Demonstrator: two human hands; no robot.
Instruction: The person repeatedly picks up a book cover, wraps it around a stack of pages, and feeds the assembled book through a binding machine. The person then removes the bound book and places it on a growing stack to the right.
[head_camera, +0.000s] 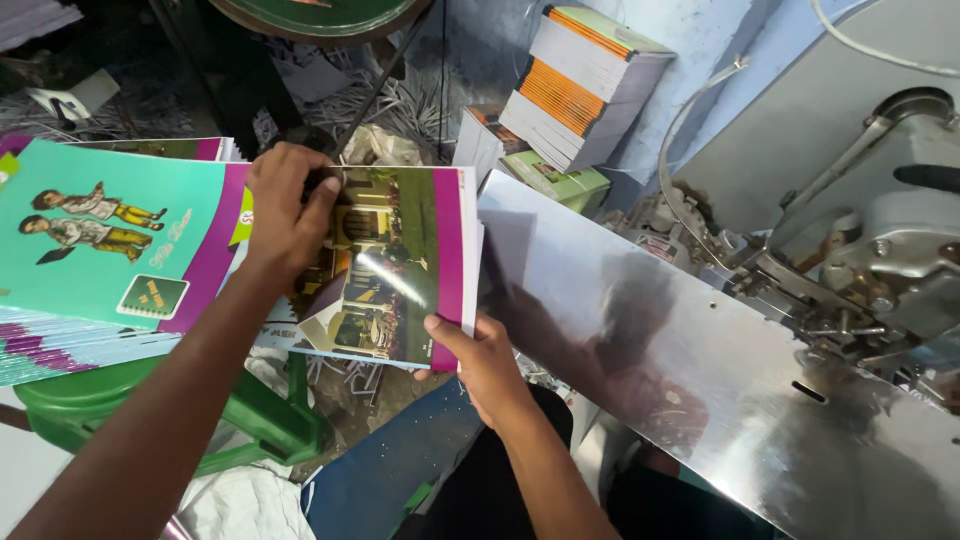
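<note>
Between a cover stack and a steel plate, booklet (400, 265) held in mid-air, left hand (285, 215) fingers closed on its top-left corner, right hand (490, 365) pinching its bottom-right edge, teal cover stack (110, 240) at left on green stool (150, 410), shiny steel plate (700, 380) and stitching machine (870, 240) at right, book pile (585, 85) behind.

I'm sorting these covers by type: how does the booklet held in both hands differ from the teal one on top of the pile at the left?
The held booklet shows a glossy photo of buildings and greenery; the teal booklet shows two drawn figures on plain teal. The held booklet is gripped by the left hand and right hand beside the metal plate; the teal booklet lies untouched on its pile. Both have a magenta band along one edge.
</note>
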